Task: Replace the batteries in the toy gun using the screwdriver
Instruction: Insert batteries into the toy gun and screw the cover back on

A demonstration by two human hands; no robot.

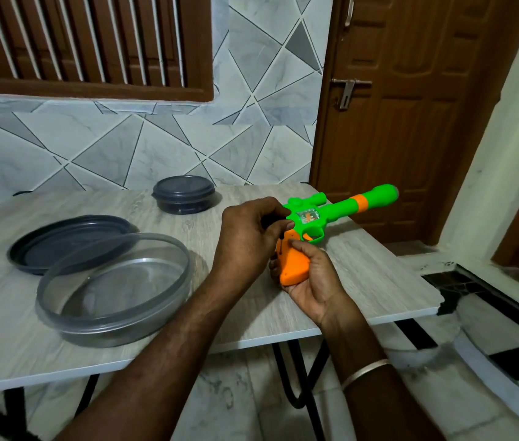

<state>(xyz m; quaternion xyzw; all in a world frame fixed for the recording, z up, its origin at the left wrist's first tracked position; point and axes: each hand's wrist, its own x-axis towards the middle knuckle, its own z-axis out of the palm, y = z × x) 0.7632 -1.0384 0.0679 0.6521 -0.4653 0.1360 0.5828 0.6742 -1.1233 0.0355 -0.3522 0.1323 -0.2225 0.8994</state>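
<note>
Left hand (247,237): we see the fingers curled tight round the dark handle of the screwdriver (272,221), with most of the tool hidden inside the fist.
Screwdriver tip: we make out a short dark end below the fingers, right at the upper edge of the orange grip; whether it sits in a screw we cannot tell.
Right hand (312,283): palm up, it cups the orange grip from below, thumb pressed on the grip's side and fingers wrapped behind it. A metal bangle (367,373) circles that wrist.
Toy gun (342,211): we find it held over the right part of the bench, with the green barrel and its orange band pointing away and to the right, toward the door.
Bench (4,329): pale wood-grain top on black metal legs.
Room: a wall of grey angular tiles, a brown louvred window (86,43) at upper left, a brown panelled door (395,128) with a metal latch (348,92), and a pale marbled floor with black stripes.
Around: a clear round container (115,291) lies open on the left, its rim overlapping a dark lid (58,246) behind it. A closed dark round container (183,194) stands near the far edge.
In the way: our left forearm crosses the bench in front, just right of the clear container.
</note>
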